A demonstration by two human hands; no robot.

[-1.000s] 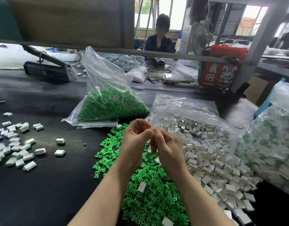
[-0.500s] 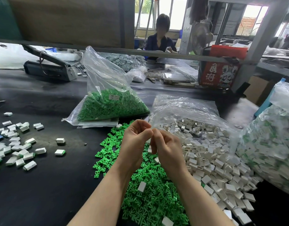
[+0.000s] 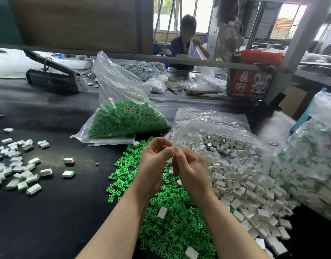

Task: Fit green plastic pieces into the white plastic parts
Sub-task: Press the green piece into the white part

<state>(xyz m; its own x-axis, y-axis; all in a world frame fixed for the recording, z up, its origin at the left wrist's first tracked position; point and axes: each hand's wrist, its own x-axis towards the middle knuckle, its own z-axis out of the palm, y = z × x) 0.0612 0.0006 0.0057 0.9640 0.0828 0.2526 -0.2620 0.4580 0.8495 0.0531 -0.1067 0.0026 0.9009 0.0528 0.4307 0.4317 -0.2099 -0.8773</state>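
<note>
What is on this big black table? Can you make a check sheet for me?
Surface: black table top, dark and matte.
Job's things: loose green plastic pieces; loose white plastic parts; scattered white parts at left, some showing green.
Clutter: clear bag of green pieces; bulging clear bag at right; red printed box; grey lever tool.
Grippers: left hand and right hand curled together; what they hold is hidden.
Cables: nothing seen.
Surroundings: seated person handling a bag; windows behind.

hands: 2, left (image 3: 153,166) and right (image 3: 191,171) | plastic bags of parts: 3, green-filled (image 3: 123,109), white-filled (image 3: 213,128), mixed white-green (image 3: 310,165) | loose green pieces (image 3: 172,221): too many to count | loose white parts (image 3: 245,187): too many to count | red boxes (image 3: 252,79): 1
</note>
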